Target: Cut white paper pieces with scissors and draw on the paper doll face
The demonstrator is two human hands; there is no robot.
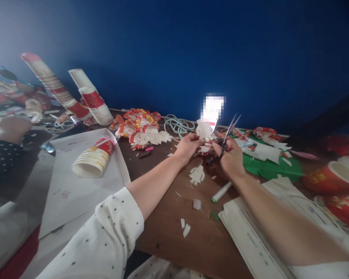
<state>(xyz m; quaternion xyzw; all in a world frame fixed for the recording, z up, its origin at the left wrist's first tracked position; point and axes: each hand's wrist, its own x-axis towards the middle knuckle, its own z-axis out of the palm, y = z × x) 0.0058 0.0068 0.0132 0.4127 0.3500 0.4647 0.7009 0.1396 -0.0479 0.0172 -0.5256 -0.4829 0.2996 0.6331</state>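
White paper piece [206,131], cut in outline, seen just below the lit screen [213,108] that I take as landmark. The left hand [189,147], lower left of the screen, pinches the piece between thumb and fingers. The right hand [232,159], lower right of it, grips scissors [227,135], blades slightly parted, pointing up; from my remote station I cannot tell whether its fingertips also touch the piece. Below the screen I note a loose paper cutout [197,175] and a marker [222,192]; to its left, pale cord [177,125], then red-and-white cutouts [139,137]; farther left, nested paper cups [94,159] and a co-worker's hand [13,128].
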